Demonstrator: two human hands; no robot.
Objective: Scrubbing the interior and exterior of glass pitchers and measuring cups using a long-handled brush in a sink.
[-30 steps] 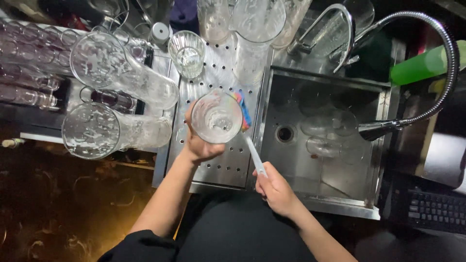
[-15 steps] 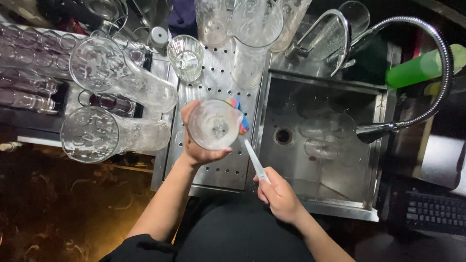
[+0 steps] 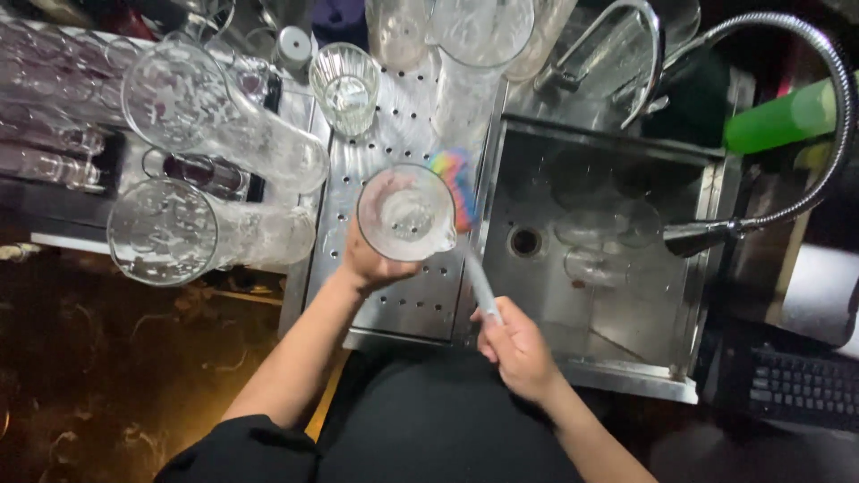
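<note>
Mid-wash. Left hand (image 3: 371, 264) fingers wrap a clear glass (image 3: 407, 213) at frame centre, over the perforated drainboard (image 3: 403, 304). Right hand (image 3: 519, 351) fingers closed on the brush (image 3: 479, 282) handle; its coloured bristles sit behind the glass, mostly hidden. Several pint glasses (image 3: 165, 233) lie at left, cleanliness unclear. Sink (image 3: 617, 295) contents dim.

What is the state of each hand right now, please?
Left hand: closed around a clear glass.
Right hand: closed on the white handle of a brush.
</note>
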